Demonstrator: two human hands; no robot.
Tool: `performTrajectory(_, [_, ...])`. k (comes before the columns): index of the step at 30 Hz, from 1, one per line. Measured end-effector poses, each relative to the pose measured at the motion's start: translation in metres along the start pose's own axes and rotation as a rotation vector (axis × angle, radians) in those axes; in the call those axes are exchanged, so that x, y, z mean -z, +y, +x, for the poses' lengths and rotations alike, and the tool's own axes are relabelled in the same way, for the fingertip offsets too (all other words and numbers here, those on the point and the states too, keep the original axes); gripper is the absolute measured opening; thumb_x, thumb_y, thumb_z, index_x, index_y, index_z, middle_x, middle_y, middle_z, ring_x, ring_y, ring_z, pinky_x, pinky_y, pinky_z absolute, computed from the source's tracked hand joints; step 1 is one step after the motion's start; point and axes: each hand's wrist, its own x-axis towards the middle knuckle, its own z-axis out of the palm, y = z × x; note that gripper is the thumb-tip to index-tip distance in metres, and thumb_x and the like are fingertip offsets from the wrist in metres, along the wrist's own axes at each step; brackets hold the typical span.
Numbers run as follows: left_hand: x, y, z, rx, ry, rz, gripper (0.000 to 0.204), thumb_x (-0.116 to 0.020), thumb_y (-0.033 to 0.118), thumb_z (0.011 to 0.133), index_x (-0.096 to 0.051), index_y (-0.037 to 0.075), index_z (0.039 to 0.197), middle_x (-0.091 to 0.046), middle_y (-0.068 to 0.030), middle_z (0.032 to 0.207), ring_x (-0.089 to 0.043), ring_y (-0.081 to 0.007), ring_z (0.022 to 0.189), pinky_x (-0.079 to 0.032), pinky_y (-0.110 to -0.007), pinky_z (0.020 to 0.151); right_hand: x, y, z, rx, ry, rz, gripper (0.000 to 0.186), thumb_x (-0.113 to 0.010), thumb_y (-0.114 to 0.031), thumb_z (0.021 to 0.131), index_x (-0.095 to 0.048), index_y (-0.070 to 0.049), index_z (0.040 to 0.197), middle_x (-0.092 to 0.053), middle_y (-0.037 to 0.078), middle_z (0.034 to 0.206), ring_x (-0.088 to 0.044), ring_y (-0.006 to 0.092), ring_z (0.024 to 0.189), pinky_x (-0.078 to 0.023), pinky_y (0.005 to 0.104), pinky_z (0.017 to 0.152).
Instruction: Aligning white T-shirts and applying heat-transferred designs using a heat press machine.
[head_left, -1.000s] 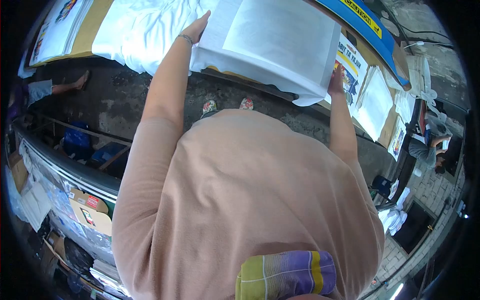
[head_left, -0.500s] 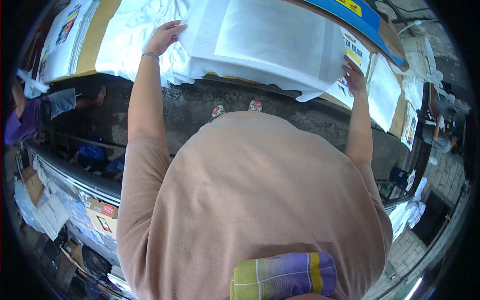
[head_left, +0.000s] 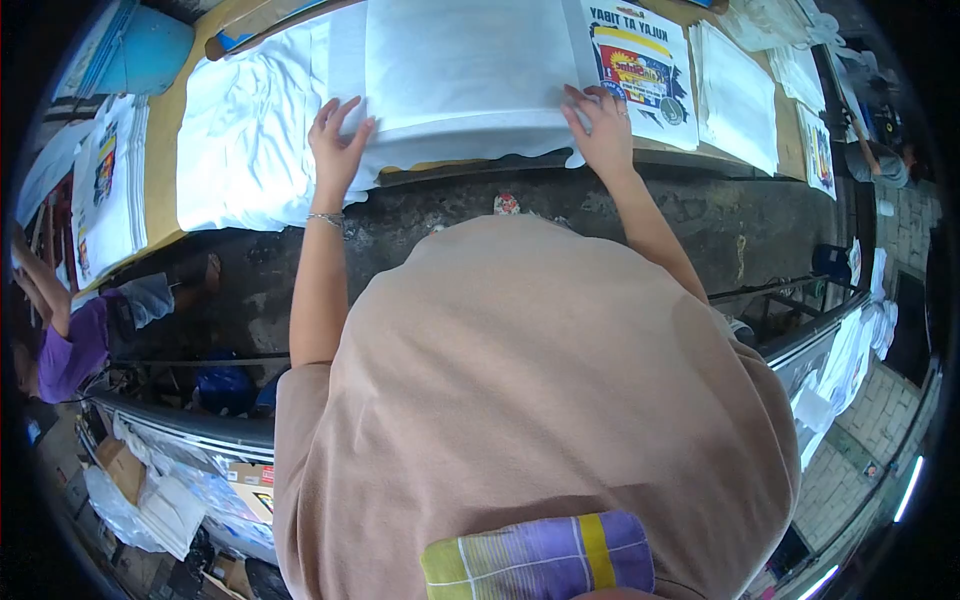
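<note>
Two hands are flat on the cloth, fingers spread! Nearest the camera, a folded striped cloth [head_left: 540, 560] in purple and yellow sits at the lower edge against the person's beige shirt. Up the arms now: the left hand [head_left: 338, 145], bracelet at the wrist, presses open-palmed on the near left part of the white sheet [head_left: 465, 70], and the right hand [head_left: 603, 132] lies splayed on its near right corner. That sheet lies on the long table [head_left: 165, 120], over white fabric [head_left: 250, 125]. Just beyond the right hand, a printed shirt [head_left: 640, 65] shows.
</note>
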Motion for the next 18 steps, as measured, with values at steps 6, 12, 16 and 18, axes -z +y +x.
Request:
performTrajectory(6, [-0.008,-0.005,-0.011,0.073,0.028,0.107,0.041,-0.072,0.03,0.073,-0.062,0.02,0.111,-0.039,-0.0209,0.127,-0.04,-0.0363,0.117,-0.035,-0.044,0.097,0.001,-0.009,-0.006,-0.064,-0.04,-0.025,0.029,-0.058,-0.031,0.083,-0.063,-0.02,0.109,-0.053,0.008,0.107,-0.049,0.0298,0.1,-0.042,0.0393,0.086])
performTrajectory(12, [-0.008,-0.005,-0.01,0.108,0.043,0.02,0.037,-0.073,0.03,0.072,-0.065,0.021,0.108,-0.039,-0.0216,0.126,-0.039,-0.0368,0.117,-0.035,-0.044,0.097,-0.001,-0.011,-0.006,-0.021,0.019,-0.037,0.033,-0.058,-0.031,0.083,-0.061,-0.022,0.115,-0.053,0.01,0.109,-0.049,0.0299,0.1,-0.041,0.0398,0.086])
performTrajectory(16, [-0.013,-0.009,-0.017,0.072,0.064,0.013,0.037,-0.074,0.029,0.072,-0.065,0.021,0.106,-0.04,-0.021,0.125,-0.041,-0.0365,0.115,-0.038,-0.042,0.093,-0.018,0.003,-0.02,-0.035,0.003,-0.035,0.034,-0.058,-0.031,0.083,-0.06,-0.02,0.116,-0.053,0.01,0.108,-0.05,0.03,0.101,-0.041,0.0402,0.087])
performTrajectory(18, [-0.004,-0.015,-0.016,0.033,0.079,0.079,0.037,-0.073,0.027,0.073,-0.065,0.019,0.108,-0.043,-0.0207,0.123,-0.041,-0.0348,0.116,-0.038,-0.04,0.093,-0.007,0.008,-0.013,-0.031,0.005,-0.021,0.036,-0.059,-0.03,0.083,-0.059,-0.016,0.115,-0.054,0.012,0.107,-0.05,0.0307,0.101,-0.041,0.0406,0.087])
